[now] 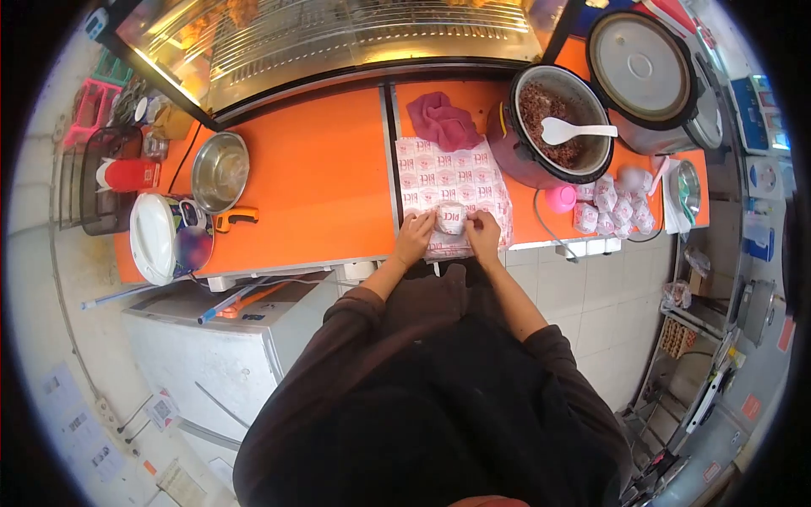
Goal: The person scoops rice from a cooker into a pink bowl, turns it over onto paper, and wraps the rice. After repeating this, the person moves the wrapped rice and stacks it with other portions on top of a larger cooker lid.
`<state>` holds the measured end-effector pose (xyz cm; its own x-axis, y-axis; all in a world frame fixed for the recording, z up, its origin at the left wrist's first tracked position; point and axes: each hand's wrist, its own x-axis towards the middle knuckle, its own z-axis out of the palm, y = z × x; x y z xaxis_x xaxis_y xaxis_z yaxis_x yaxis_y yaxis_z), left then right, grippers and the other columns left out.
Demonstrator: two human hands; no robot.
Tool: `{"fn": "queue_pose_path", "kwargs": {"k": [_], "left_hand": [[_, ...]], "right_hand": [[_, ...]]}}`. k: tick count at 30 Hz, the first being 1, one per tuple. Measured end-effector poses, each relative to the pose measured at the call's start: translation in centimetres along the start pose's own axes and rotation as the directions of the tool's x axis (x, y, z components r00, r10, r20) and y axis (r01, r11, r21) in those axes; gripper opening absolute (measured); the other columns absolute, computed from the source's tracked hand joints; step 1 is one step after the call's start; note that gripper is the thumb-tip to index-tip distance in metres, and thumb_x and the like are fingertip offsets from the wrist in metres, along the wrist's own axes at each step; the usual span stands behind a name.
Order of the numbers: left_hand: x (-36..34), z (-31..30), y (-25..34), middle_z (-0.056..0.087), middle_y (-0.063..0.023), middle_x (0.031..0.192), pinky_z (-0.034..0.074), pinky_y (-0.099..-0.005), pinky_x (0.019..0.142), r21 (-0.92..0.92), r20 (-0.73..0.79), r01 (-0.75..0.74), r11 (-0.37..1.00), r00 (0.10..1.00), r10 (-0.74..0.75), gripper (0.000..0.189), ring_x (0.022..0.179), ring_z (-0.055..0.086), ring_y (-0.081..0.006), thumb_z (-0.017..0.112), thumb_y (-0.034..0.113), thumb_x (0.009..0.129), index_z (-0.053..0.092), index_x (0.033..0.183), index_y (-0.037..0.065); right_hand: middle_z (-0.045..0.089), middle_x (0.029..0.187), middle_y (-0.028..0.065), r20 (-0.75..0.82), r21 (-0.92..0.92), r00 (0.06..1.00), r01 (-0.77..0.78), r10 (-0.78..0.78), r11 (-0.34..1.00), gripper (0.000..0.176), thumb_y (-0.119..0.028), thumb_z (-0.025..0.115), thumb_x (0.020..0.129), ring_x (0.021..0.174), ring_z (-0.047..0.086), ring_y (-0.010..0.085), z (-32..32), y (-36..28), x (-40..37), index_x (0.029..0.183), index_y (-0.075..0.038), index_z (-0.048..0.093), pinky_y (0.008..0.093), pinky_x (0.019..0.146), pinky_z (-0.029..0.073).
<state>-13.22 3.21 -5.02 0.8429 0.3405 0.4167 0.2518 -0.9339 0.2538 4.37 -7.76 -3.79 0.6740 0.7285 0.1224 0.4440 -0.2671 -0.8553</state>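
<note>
Your left hand point(414, 237) and right hand point(485, 239) are pinching a round red-and-white paper parcel point(451, 221), matching paper bundles point(623, 209) lying wrapped, reddish-brown rice point(539, 103) sitting unwrapped

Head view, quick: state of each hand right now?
Left hand: fingers at the wrapped packet's left side; grip cannot be told.
Right hand: fingers bent at its right side; grip cannot be told.

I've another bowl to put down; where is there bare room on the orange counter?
Widest: the orange counter between the metal bowl and the printed paper. A small strip lies between the paper and pink cup, but a cable crosses it. Crowded: right, around the rice cooker and wrapped packets; left, around the white-lidded tub.
</note>
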Motion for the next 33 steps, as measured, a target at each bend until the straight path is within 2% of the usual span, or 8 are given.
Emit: {"fn": "queue_pose_path", "kwargs": {"k": [4,10,12,20,22,24,26,33], "left_hand": [[-0.7,-1.4,2.3,0.046,-0.0178,0.139,0.022,-0.0577,0.11,-0.146,0.156,0.254,0.956,0.96,-0.231,0.054,0.132,0.041,-0.0272,0.062,0.023,0.068,0.061,0.112,-0.008],[-0.9,-2.0,3.0,0.038,-0.0174,0.145,0.006,-0.0664,0.111,-0.051,0.343,0.373,0.926,0.878,-0.335,0.062,0.139,0.031,-0.0247,0.061,0.035,0.074,0.056,0.12,-0.006],[-1.4,-1.6,3.4,0.034,-0.0174,0.148,0.003,-0.0692,0.11,-0.005,0.402,0.406,0.914,0.838,-0.37,0.068,0.141,0.027,-0.024,0.061,0.04,0.076,0.053,0.126,-0.005],[0.6,-2.6,2.8,0.008,-0.0157,0.159,-0.003,-0.0662,0.109,-0.378,0.504,0.55,0.745,0.797,-0.333,0.106,0.147,0.009,-0.0278,0.062,0.057,0.08,0.006,0.151,0.003],[3.1,-3.9,3.9,0.005,-0.0172,0.159,-0.001,-0.059,0.113,-0.609,0.376,0.478,0.633,0.876,-0.3,0.106,0.147,0.007,-0.0294,0.063,0.051,0.083,-0.001,0.152,0.003],[6.1,-5.8,5.8,0.001,-0.0197,0.159,0.007,-0.0413,0.117,-0.865,0.497,0.492,-0.097,0.816,-0.295,0.098,0.147,0.004,-0.0301,0.063,0.037,0.087,-0.002,0.152,0.003],[7.7,-4.6,6.0,0.004,-0.0192,0.159,0.012,-0.0331,0.116,-0.842,0.46,0.516,0.159,0.84,-0.288,0.09,0.147,0.006,-0.0269,0.06,0.029,0.091,0.0,0.152,0.002],[15.6,-3.0,11.2,0.031,-0.0135,0.152,0.024,-0.0333,0.113,-0.688,0.717,0.724,-0.042,0.688,0.113,0.066,0.14,0.03,-0.0224,0.056,0.029,0.093,0.029,0.147,0.002]], "right_hand": [[0.057,0.075,0.0043,0.277,0.129,0.852,-0.492,0.445,0.861,0.032,-0.028,0.074,0.081,0.069,0.057,0.0107,0.1,-3.0,2.9,0.089,-0.002,0.058,0.0263,0.061,0.044],[0.065,0.099,0.0259,0.453,-0.125,0.876,-0.12,0.164,0.985,0.074,-0.048,0.078,0.07,0.095,0.066,0.0355,4.6,-2.9,4.9,0.117,0.004,0.054,0.0417,0.081,0.052],[0.062,0.097,0.0304,0.404,-0.549,0.818,-0.142,0.41,0.824,0.086,-0.052,0.076,0.068,0.096,0.063,0.0435,4.5,-5.5,5.1,0.128,0.003,0.048,0.0451,0.086,0.05],[0.066,0.083,0.0205,0.376,-0.253,0.88,-0.203,0.29,0.946,0.052,-0.041,0.075,0.069,0.08,0.066,0.0382,4.9,-2.2,6.1,0.097,0.0,0.059,0.0452,0.069,0.054],[0.066,0.082,0.0117,0.729,0.387,0.515,-0.853,0.45,0.349,0.044,-0.043,0.072,0.074,0.076,0.066,0.0334,3.6,-1.8,6.4,0.099,-0.007,0.063,0.043,0.072,0.055],[0.065,0.081,0.0083,0.81,0.449,0.448,-0.889,0.377,0.09,0.039,-0.043,0.068,0.08,0.074,0.065,0.0283,2.1,-1.9,5.1,0.101,-0.01,0.063,0.0428,0.081,0.053],[0.062,0.085,0.0102,0.782,0.576,0.375,-0.74,0.497,-0.348,0.043,-0.036,0.068,0.081,0.074,0.062,0.028,-0.8,-5.3,4.6,0.108,-0.006,0.056,0.0489,0.087,0.053],[0.061,0.07,0.008,0.528,0.847,0.637,-0.347,0.562,-0.403,0.025,-0.033,0.064,0.081,0.063,0.061,0.0219,-12.7,4.1,5.8,0.083,-0.008,0.06,0.0407,0.072,0.054]]}}
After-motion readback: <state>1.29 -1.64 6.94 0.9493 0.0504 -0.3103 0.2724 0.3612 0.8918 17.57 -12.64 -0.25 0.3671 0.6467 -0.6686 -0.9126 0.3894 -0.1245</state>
